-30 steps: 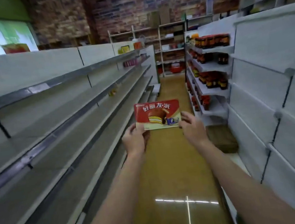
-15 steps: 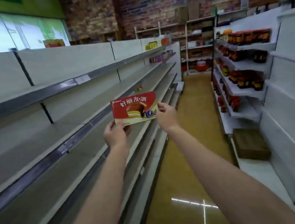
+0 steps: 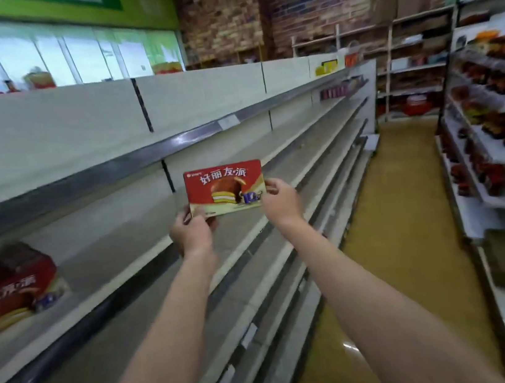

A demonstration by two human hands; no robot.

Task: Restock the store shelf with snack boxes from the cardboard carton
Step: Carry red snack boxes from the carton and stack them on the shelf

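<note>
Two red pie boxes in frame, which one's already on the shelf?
The blurred pie box at far left, resting on the shelf. The other pie box is held in the air by the left hand and right hand.

Red snack box (image 3: 225,188) reads 好丽友·派 (white characters on top); near its lower right, "10"

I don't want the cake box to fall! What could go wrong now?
The red cardboard snack box is pinched only at its lower corners by the left hand and right hand, so it might slip. It hangs in the air over the long grey shelf, not resting on it. The red snack boxes already stacked at the left could get bumped.
</note>
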